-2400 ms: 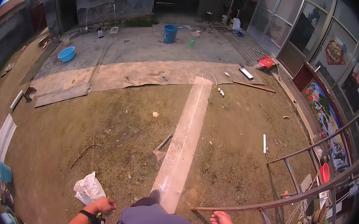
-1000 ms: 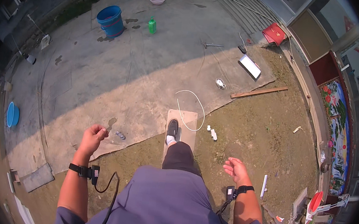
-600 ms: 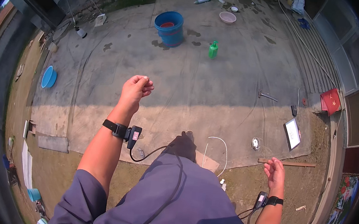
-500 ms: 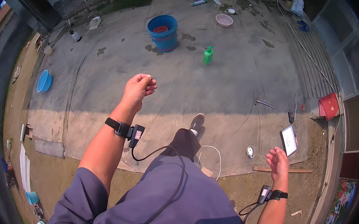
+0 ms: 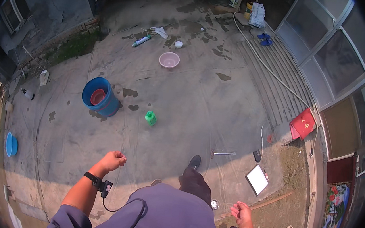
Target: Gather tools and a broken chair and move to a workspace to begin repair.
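Observation:
Out over the floor at the lower left, my left hand has its fingers curled in, with nothing visible in it. My right hand is low on the right, empty, its fingers loosely bent and apart. Close to it lie a wooden strip and a small shiny silver object. Ahead of me stands a green spray bottle on the ground. To its left is a blue bucket holding a red basin. Neither hand touches any of these. A black wrist strap with a small device is on each arm.
A hammer, a white-faced tablet and a black box-like object lie to the right. Farther ahead are a pink basin, a white bowl and a tube. A hose runs along ridged ground beside glass doors.
I have stepped forward and my view has tilted up, so the bucket and spray bottle appear nearer and farther left. Both hands sit lower in view; neither has picked anything up.

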Tool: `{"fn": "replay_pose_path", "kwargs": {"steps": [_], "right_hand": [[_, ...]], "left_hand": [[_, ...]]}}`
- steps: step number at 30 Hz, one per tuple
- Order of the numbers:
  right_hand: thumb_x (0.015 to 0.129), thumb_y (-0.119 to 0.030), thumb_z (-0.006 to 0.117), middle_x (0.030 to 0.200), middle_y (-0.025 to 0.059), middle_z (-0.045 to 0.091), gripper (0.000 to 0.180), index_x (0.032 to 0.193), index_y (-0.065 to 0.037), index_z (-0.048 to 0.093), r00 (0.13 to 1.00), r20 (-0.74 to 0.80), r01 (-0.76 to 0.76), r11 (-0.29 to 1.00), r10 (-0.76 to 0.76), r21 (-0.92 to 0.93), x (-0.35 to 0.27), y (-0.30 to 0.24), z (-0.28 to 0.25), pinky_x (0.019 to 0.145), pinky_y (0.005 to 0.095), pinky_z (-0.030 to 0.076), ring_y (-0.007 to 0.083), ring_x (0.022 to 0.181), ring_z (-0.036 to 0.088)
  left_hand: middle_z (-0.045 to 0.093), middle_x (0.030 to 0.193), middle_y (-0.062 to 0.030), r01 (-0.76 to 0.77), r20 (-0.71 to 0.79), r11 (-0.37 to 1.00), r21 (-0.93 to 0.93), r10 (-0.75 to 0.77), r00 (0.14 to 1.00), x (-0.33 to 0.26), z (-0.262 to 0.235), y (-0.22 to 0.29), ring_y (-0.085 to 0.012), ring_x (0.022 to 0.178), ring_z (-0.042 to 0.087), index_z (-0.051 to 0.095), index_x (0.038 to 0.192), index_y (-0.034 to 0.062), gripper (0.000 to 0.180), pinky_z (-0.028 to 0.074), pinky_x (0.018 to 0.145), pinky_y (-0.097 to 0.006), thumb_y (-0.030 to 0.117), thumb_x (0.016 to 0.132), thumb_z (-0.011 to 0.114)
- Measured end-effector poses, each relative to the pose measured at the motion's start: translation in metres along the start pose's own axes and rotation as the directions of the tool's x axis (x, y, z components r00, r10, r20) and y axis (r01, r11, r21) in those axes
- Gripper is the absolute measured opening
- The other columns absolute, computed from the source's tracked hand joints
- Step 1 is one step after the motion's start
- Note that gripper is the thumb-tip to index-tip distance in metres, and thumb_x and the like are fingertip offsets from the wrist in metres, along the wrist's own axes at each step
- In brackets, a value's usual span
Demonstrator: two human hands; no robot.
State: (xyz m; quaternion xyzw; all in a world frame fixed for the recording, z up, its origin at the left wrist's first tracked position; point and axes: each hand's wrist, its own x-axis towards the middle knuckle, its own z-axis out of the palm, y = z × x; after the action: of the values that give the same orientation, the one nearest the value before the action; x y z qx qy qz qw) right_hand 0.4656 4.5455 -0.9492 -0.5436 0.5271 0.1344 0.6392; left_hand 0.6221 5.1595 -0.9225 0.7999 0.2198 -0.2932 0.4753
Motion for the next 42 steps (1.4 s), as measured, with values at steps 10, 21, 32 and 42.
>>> {"fn": "replay_pose_path", "kwargs": {"steps": [10,21,32,42], "right_hand": [[0.092,-0.016,0.056,0.091,0.0104,0.065,0.014,0.103,-0.007,0.058,0.997,0.079,0.019,0.993,-0.01,-0.117,0.189,-0.274,0.078,0.057,0.0346,0.057,0.024,0.07,0.068],[0.093,-0.015,0.054,0.095,0.0117,0.066,0.021,0.11,-0.003,0.057,0.953,0.251,0.226,0.947,-0.167,-0.227,0.356,-0.609,0.293,0.061,0.0322,0.056,0.0244,0.076,0.068],[0.089,-0.015,0.054,0.093,0.0126,0.063,0.025,0.111,-0.004,0.055,0.986,0.147,0.104,0.976,-0.076,-0.19,0.479,-0.836,0.415,0.062,0.0389,0.055,0.0273,0.075,0.066],[0.09,-0.016,0.054,0.094,0.0122,0.063,0.023,0.11,-0.004,0.055,0.97,0.24,0.114,0.934,-0.031,-0.339,0.654,-1.123,0.654,0.061,0.0381,0.054,0.0269,0.074,0.066]], "left_hand": [[0.067,0.086,-0.0033,0.077,-0.081,0.968,-0.238,-0.098,0.992,0.157,0.018,0.198,-0.0131,0.079,0.065,0.063,0.096,0.0031,0.016,0.05,0.07,-0.028,0.019,0.092,0.06],[0.067,0.082,-0.0047,0.144,-0.139,0.95,-0.275,-0.188,0.972,0.391,-0.016,0.365,-0.0146,0.075,0.064,0.066,0.093,0.0006,0.017,0.05,0.068,-0.028,0.015,0.084,0.064],[0.068,0.08,-0.0048,-0.118,-0.17,0.985,-0.128,0.095,0.981,0.667,-0.13,0.646,-0.015,0.077,0.062,0.069,0.092,0.0032,0.02,0.049,0.073,-0.03,0.019,0.082,0.064],[0.069,0.081,-0.0052,0.091,-0.3,0.981,-0.173,-0.14,0.943,0.838,-0.19,0.759,-0.0149,0.075,0.063,0.07,0.092,0.0023,0.02,0.05,0.073,-0.03,0.02,0.085,0.065]]}}
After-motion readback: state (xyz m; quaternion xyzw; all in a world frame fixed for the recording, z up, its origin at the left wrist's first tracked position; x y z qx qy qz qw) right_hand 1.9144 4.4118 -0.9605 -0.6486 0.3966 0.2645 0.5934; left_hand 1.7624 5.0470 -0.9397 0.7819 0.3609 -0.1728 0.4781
